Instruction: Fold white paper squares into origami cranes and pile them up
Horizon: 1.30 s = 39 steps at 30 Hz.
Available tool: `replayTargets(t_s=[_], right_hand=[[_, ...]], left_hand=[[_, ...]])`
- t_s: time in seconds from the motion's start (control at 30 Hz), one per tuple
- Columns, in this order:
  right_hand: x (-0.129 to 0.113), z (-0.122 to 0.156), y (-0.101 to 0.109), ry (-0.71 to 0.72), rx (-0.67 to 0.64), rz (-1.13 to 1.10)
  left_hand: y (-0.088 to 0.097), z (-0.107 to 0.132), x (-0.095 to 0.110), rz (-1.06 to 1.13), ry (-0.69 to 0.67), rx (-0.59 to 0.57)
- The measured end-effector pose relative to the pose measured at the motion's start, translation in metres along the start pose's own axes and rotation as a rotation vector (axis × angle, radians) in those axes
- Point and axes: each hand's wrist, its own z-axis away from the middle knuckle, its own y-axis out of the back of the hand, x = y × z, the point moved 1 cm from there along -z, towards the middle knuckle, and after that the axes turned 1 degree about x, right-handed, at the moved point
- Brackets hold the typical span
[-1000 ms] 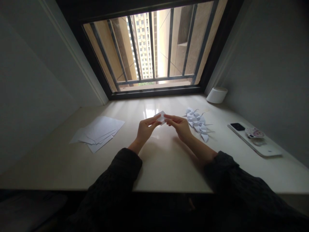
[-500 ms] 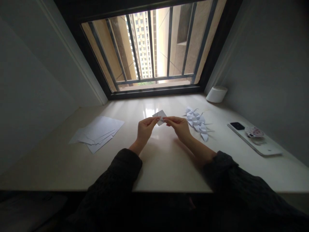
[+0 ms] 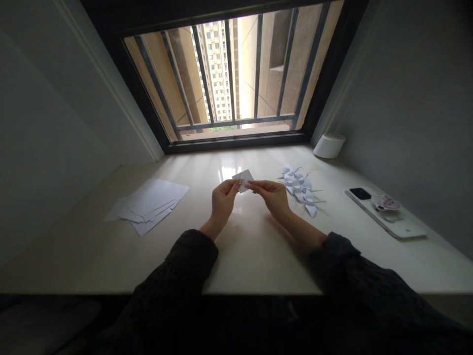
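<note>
A small folded piece of white paper (image 3: 244, 175) is held up over the middle of the white sill. My left hand (image 3: 224, 195) pinches its near left side between thumb and fingers. On the near right side my right hand (image 3: 271, 193) grips the same paper, thumb and forefinger pressed together. The fingertips of both hands almost meet and cover the paper's lower part, so its folds there are hard to make out. Just right of my right hand lies a cluster of several folded paper cranes (image 3: 300, 187).
Loose white paper sheets (image 3: 155, 197) lie fanned out on the left of the sill (image 3: 254, 256). A phone (image 3: 388, 214) with a sticker-like grip rests on the right. A white cylindrical object (image 3: 328, 146) stands by the right wall, near the barred window (image 3: 236, 143).
The view has shifted slightly. Both hands keep hold of the folded paper in nearly the same spot, with only small finger movements.
</note>
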Motion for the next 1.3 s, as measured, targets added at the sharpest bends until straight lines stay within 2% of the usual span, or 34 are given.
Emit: replayTargets(t_s=[0.17,0.33,0.47,0.9,1.3], right_hand=[[-0.0012,0.0011,0.0002,0.020,0.012,0.014],[-0.0025,0.0014,0.0014,0.050,0.056,0.039],[-0.0016,0.0009,0.0010,0.056,0.065,0.001],[-0.0026,0.0000,-0.0003,-0.072,0.037,-0.084],[-0.0016,-0.0001,-0.0007,-0.069,0.021,-0.116]], left_hand=[[-0.0014,0.0021,0.0001,-0.018,-0.023,0.008],[-0.0006,0.0015,-0.0019,-0.007,0.014,0.091],[-0.0009,0.0008,-0.0009,0.039,0.034,0.088],[-0.0025,0.0027,0.0016,0.052,0.034,0.120],[-0.0031,0.0027,0.0007,0.055,0.043,0.154]])
